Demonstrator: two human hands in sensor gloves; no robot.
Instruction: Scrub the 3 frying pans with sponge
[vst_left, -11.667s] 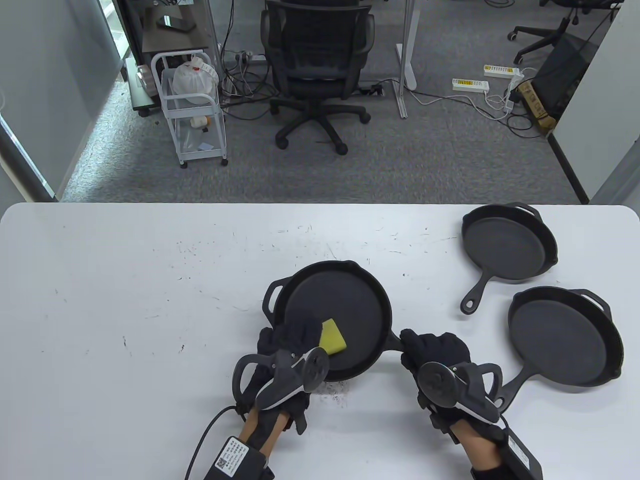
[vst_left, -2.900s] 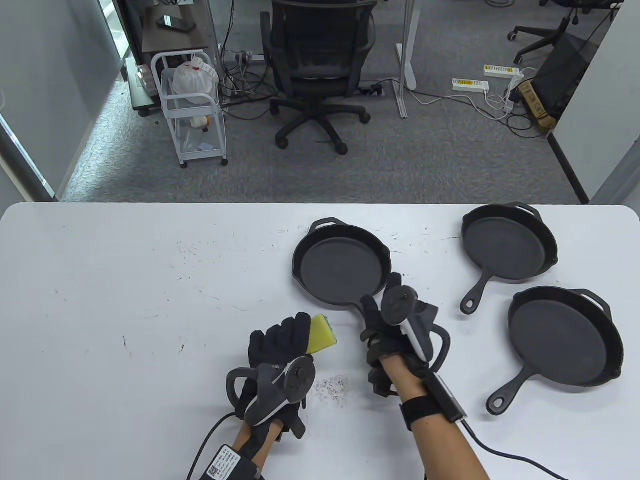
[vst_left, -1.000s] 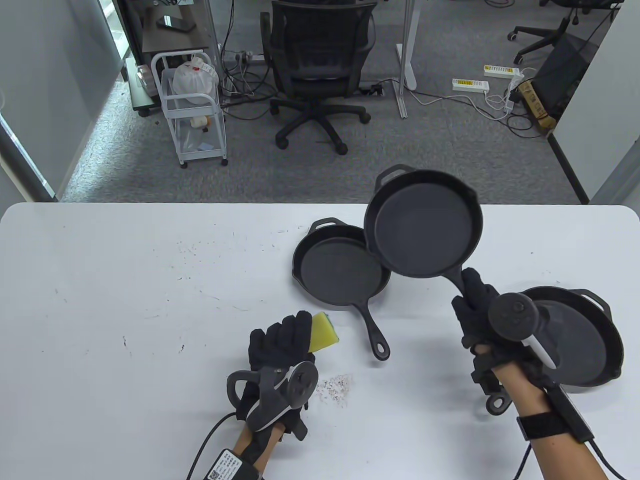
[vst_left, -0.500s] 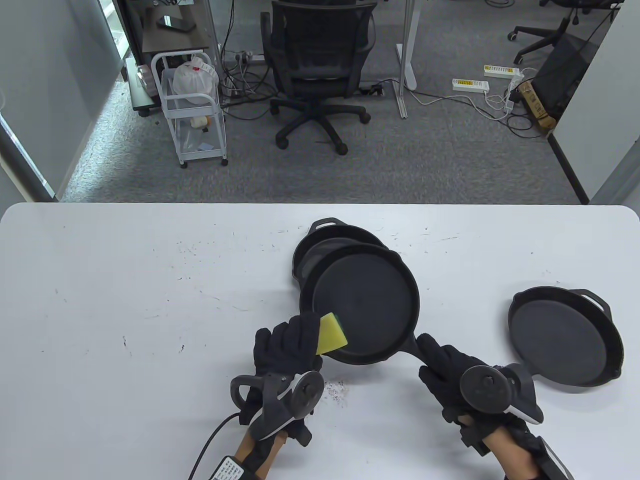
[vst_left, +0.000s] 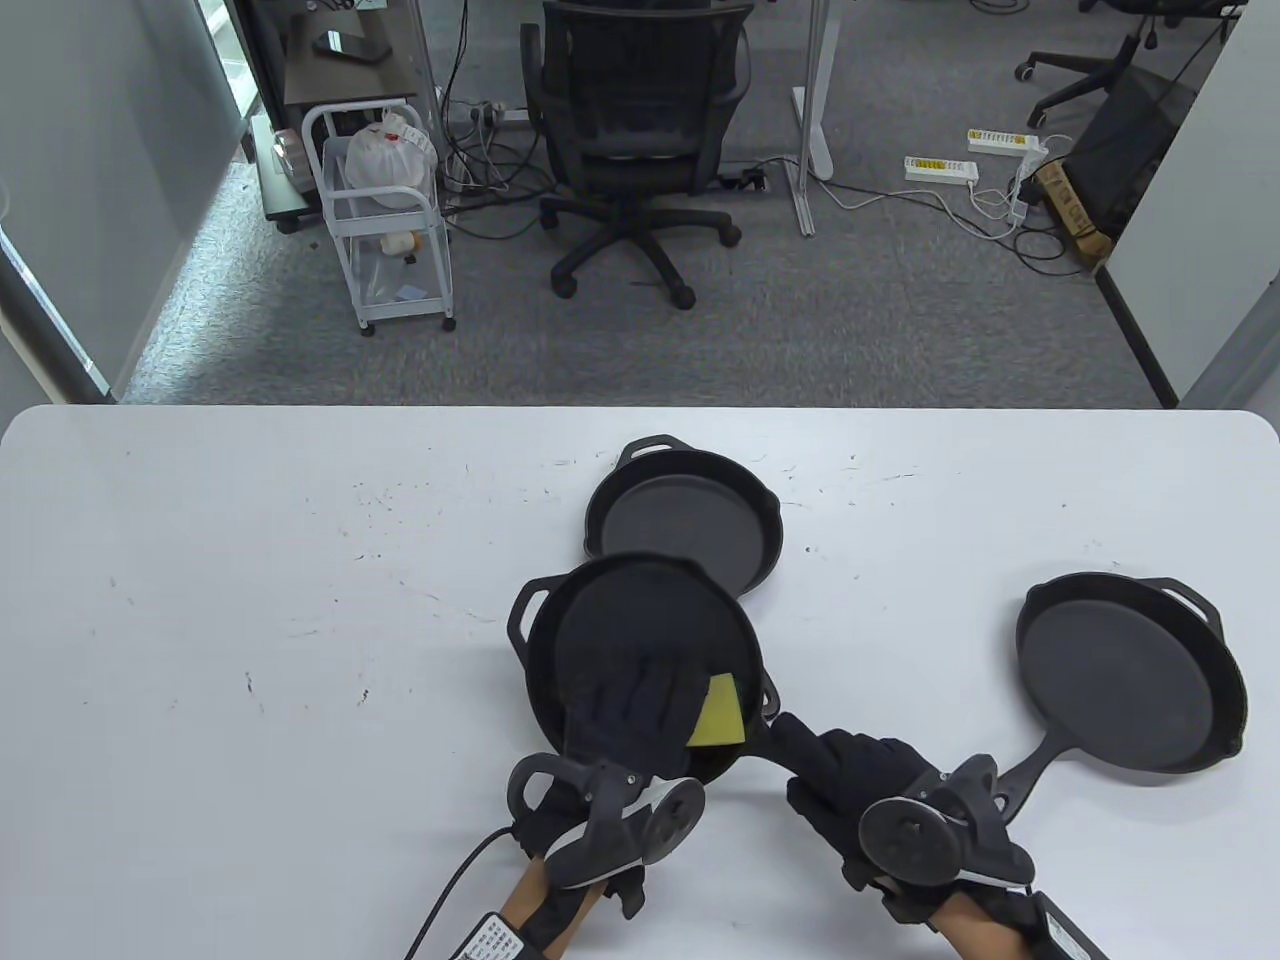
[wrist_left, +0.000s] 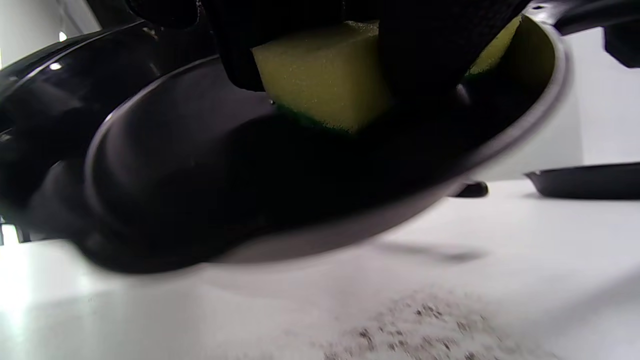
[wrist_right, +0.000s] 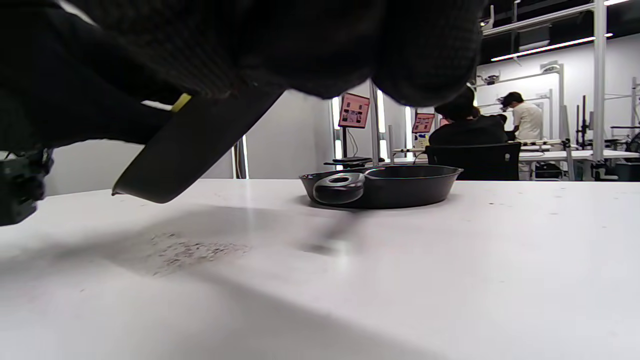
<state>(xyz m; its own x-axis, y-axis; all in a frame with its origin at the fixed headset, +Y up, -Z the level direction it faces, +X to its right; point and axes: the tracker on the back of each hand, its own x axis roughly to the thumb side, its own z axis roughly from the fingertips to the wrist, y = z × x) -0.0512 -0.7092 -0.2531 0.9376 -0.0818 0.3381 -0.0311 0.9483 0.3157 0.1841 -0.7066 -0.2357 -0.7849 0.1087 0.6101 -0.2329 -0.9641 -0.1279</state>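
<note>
Nearest the table's (vst_left: 250, 600) front edge, the right hand (vst_left: 860, 790), fingers curled tight around the handle of the near frying pan (vst_left: 640, 640), tracker strapped over its back. Just left of it, the left hand (vst_left: 630, 710), fingers laid close together over a yellow sponge (vst_left: 718, 712), thumb out of sight from above. In the left wrist view, gloved fingers (wrist_left: 430, 45) clamped around the sponge's yellow block, its dark green face down against the pan floor. In the wrist views, that pan tilted and raised off the white top, a shadow beneath it, its small loop handle pointing left in the table view. Below the raised pan, a scatter of dark crumbs (wrist_right: 190, 250) on the table surface. Directly behind and partly overlapped by the held pan, a second frying pan (vst_left: 690, 510) flat on the table, helper loop toward the far side, its long handle hidden under the near one. Off to the right and well apart, a third frying pan (vst_left: 1130, 670) flat on the table, its long handle running down-left toward the right wrist. Past the far table edge, grey carpet with a black office chair (vst_left: 635, 130), a white wire cart (vst_left: 385, 220) to its left, and power strips (vst_left: 970, 155) with trailing cables to the right.
</note>
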